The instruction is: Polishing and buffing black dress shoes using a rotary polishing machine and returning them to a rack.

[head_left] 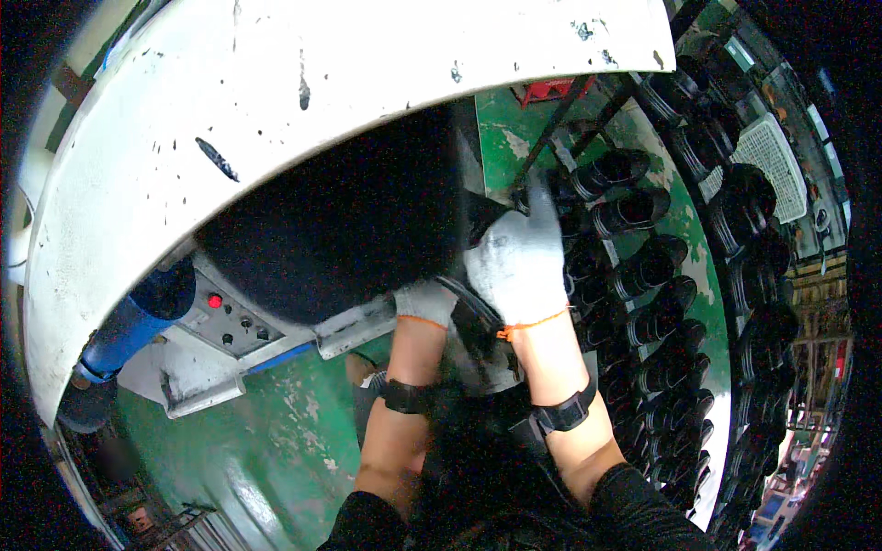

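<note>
Both my hands wear white gloves with orange cuffs. They work at a large black rounded mass (340,220) under a white hood; it is too dark to make out its surface. My right hand (516,262) is closed over a black shoe (473,308), one finger or thumb pointing up and slightly blurred. Dark parts of the shoe show to the left of that hand and below it, beside the black mass. Lower down and to the left, my left hand (425,301) reaches in at the mass's lower edge. Its fingers are hidden in the dark.
The paint-spotted white hood (367,46) curves over the top. At left sit a control panel (225,317) with a red button and a blue cylinder (152,308). Racks of black shoes (657,262) stand close on the right, with a white basket (772,165) beyond. The floor (276,441) is worn green.
</note>
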Demonstrator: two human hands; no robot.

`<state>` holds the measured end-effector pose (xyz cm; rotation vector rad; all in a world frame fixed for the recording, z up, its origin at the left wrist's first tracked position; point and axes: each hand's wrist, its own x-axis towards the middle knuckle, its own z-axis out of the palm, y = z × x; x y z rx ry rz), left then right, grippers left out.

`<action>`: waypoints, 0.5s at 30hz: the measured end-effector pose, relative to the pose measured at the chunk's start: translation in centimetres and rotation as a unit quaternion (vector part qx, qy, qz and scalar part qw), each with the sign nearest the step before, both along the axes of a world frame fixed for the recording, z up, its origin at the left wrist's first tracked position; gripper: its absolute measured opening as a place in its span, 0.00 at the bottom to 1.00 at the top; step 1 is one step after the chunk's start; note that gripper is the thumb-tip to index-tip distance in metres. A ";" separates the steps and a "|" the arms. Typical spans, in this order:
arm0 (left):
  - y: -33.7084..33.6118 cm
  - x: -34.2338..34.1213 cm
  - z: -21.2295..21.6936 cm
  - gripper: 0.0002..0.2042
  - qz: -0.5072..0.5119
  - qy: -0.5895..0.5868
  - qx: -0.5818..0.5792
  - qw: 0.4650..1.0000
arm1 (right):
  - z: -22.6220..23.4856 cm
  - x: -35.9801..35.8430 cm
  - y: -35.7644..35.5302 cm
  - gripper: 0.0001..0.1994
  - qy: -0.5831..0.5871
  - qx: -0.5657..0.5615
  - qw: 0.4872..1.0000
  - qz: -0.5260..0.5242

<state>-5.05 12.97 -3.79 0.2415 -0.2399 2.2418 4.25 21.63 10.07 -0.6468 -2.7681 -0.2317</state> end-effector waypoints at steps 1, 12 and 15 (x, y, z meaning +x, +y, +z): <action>-0.4 -0.2 -0.3 0.27 0.020 -0.011 -0.058 0.998 | 0.4 -0.7 -0.7 0.20 -0.096 0.017 0.995 0.004; -4.8 -0.4 3.0 0.30 0.144 -0.020 -0.352 0.925 | 1.7 -2.3 -7.9 0.18 0.163 -0.051 0.976 0.136; -5.1 0.9 7.1 0.32 0.087 -0.121 -0.317 0.937 | 4.2 -1.3 -10.5 0.20 -0.259 -0.165 0.951 0.021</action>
